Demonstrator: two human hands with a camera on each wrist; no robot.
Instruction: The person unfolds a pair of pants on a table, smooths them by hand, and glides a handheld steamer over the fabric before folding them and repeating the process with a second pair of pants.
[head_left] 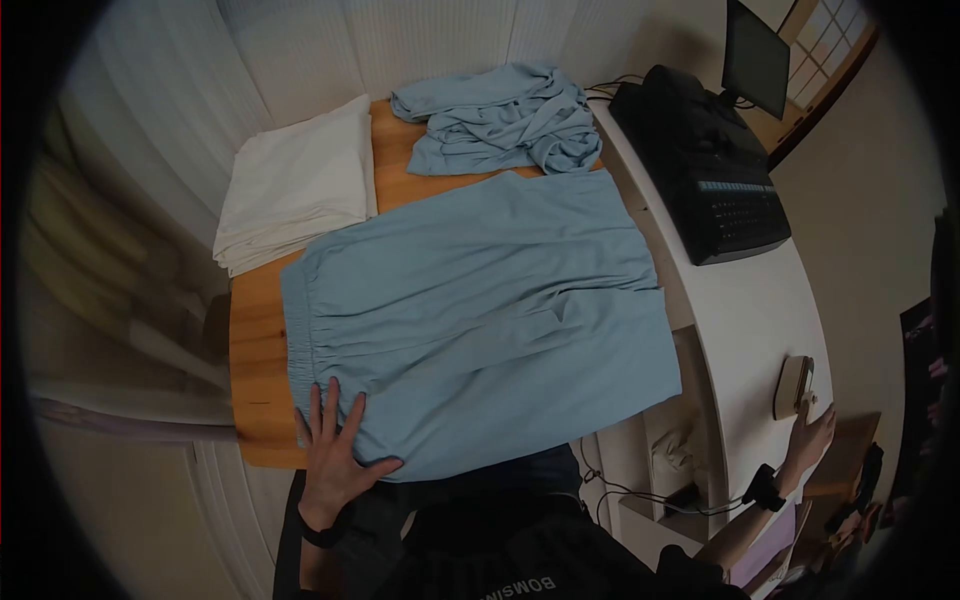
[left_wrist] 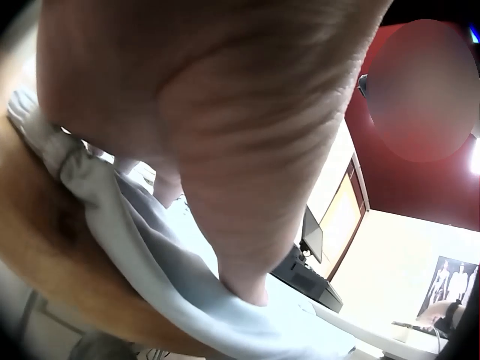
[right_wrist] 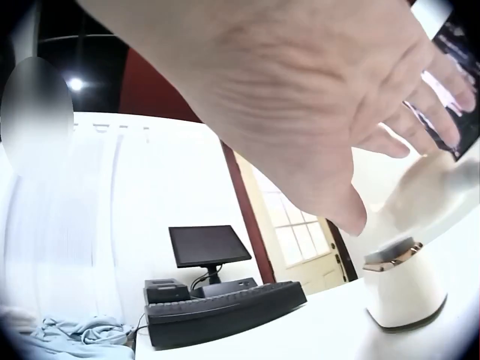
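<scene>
Light blue elastic-waist pants (head_left: pixel 480 330) lie folded lengthwise on the wooden table (head_left: pixel 262 400). Near the waistband, at the lower left corner, the left hand (head_left: pixel 335 460) rests on the cloth with its fingers spread. The left wrist view shows this hand (left_wrist: pixel 247 135) from below, its thumb touching the blue fabric (left_wrist: pixel 180 277). On the white counter at the right, the right hand (head_left: pixel 812 440) is beside a small cream container (head_left: pixel 793 387). In the right wrist view the hand (right_wrist: pixel 315 112) has relaxed fingers above and beside the container (right_wrist: pixel 405 292), holding nothing visible.
Folded white cloth (head_left: pixel 300 185) lies at the table's back left, a crumpled blue garment (head_left: pixel 510 120) at the back. A black register with keyboard (head_left: pixel 740 210) and a monitor (head_left: pixel 757 60) stand on the white counter (head_left: pixel 750 320). Cables (head_left: pixel 640 495) hang by open shelves below.
</scene>
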